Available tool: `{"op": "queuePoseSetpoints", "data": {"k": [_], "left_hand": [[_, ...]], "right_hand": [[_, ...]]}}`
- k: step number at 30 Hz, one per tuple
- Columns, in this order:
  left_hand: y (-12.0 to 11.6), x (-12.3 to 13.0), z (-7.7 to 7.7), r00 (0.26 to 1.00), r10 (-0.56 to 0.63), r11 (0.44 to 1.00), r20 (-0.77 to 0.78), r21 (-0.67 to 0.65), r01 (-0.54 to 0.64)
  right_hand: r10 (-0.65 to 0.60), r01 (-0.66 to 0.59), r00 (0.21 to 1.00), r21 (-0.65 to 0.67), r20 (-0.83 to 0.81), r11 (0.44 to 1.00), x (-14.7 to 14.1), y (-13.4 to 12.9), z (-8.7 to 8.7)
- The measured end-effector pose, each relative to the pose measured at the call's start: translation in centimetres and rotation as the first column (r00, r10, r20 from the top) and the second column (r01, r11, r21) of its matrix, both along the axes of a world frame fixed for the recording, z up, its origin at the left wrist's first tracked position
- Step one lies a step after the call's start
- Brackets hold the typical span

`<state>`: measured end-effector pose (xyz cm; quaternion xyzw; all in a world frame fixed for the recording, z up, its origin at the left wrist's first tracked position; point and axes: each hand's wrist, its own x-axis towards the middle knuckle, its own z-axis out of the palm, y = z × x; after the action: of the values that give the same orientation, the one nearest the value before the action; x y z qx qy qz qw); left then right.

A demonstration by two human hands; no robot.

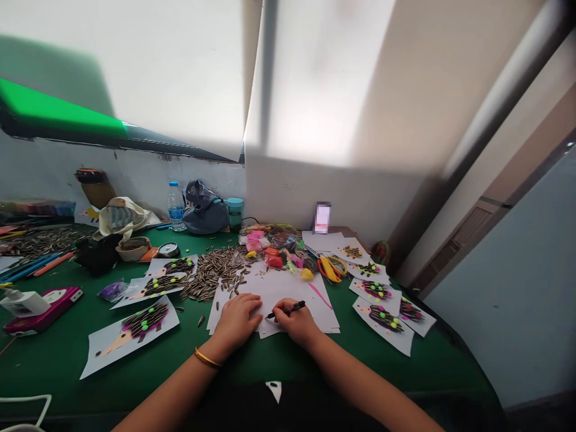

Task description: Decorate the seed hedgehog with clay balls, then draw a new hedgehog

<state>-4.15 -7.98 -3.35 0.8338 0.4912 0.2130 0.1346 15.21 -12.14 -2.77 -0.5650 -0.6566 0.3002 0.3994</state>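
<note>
White paper sheets (292,294) lie in front of me on the green table. My right hand (294,321) is closed around a black pen (296,306), its tip down near the lower part of the top sheet. Flat on the left side of the paper rests my left hand (238,318), fingers spread a little and holding nothing. A pile of striped sunflower seeds (211,273) reaches onto the upper left of the sheets. Beyond the paper are bags of coloured clay (274,258). A pink mark (320,296) shows at the paper's right.
Hedgehog pictures made with seeds lie at the left (130,339) and right (382,324). Yellow scissors (330,269) are at the back right. A phone (322,218), bottle (176,210) and blue bag (204,213) stand near the wall. A magenta power strip (45,321) sits far left.
</note>
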Motion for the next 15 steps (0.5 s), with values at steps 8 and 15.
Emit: {"op": "queuePoseSetpoints", "data": {"k": [8, 15], "left_hand": [[-0.03, 0.0, 0.03, 1.0, 0.008, 1.0, -0.005, 0.002, -0.008], [-0.06, 0.05, 0.06, 1.0, 0.01, 1.0, -0.007, -0.003, -0.01]], "right_hand": [[-0.021, 0.021, 1.0, -0.002, -0.015, 1.0, -0.06, 0.23, -0.41], [-0.063, 0.063, 0.998, 0.006, -0.016, 0.998, 0.15, 0.53, -0.77]]}}
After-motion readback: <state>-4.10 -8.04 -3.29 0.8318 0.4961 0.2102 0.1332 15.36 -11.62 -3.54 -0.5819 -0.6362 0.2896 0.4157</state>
